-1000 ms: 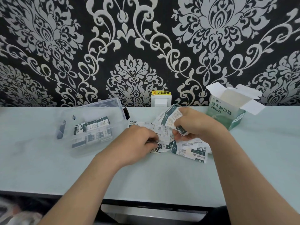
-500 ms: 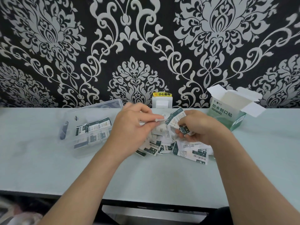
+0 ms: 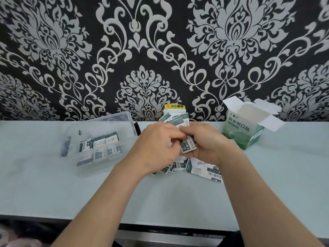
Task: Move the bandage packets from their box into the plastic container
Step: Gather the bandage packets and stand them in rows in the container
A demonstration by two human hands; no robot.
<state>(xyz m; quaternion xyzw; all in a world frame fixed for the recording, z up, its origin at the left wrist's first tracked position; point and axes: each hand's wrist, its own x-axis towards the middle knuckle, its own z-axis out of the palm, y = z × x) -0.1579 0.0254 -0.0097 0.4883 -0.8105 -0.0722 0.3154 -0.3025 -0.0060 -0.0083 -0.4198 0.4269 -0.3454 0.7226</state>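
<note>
My left hand (image 3: 156, 147) and my right hand (image 3: 206, 145) meet above the middle of the table, both closed on a stack of white-and-green bandage packets (image 3: 187, 146); the packets' upper ends fan out above my fingers. More loose packets (image 3: 201, 170) lie on the table under and in front of my hands. The clear plastic container (image 3: 99, 129) stands to the left with several packets inside. The green-and-white bandage box (image 3: 245, 127) stands at the right by the wall, its top flaps open.
A white wall socket with a yellow warning label (image 3: 175, 108) sits behind my hands. The pale table (image 3: 178, 202) runs to a dark front edge. Black-and-silver patterned wallpaper covers the wall behind.
My left hand rose from the loose pile with a packet and came right to join my right hand. The stack in my right hand now shows more packets.
</note>
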